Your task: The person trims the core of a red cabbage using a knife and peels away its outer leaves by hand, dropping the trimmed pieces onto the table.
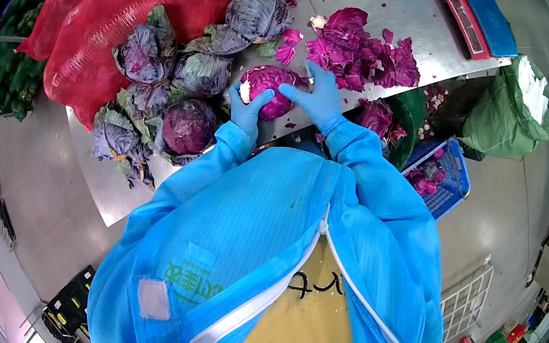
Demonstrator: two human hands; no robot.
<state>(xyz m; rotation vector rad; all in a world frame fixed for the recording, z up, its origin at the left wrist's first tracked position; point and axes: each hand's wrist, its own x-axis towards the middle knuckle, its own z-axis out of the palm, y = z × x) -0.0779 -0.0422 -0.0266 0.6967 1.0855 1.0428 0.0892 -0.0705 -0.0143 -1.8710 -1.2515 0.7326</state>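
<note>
A peeled red cabbage (272, 79), with a pale cut patch on its left side, rests on the steel table between my two blue-gloved hands. My left hand (247, 111) curls against its near left side, thumb over the top. From the right, my right hand (323, 102) grips it with the thumb on top and fingers at the far side. Just beyond lie loose purple cabbage leaves (351, 49). To the left sit several unpeeled red cabbages (188, 126) with dull outer leaves.
Red mesh sacks (120, 11) fill the table's far left. A red-and-blue object (477, 24) stands at the far right of the steel table (415, 7). Beside the table are a green bin (407, 124) with leaves, a blue basket (456, 182) holding cabbages and a green sack (504, 125).
</note>
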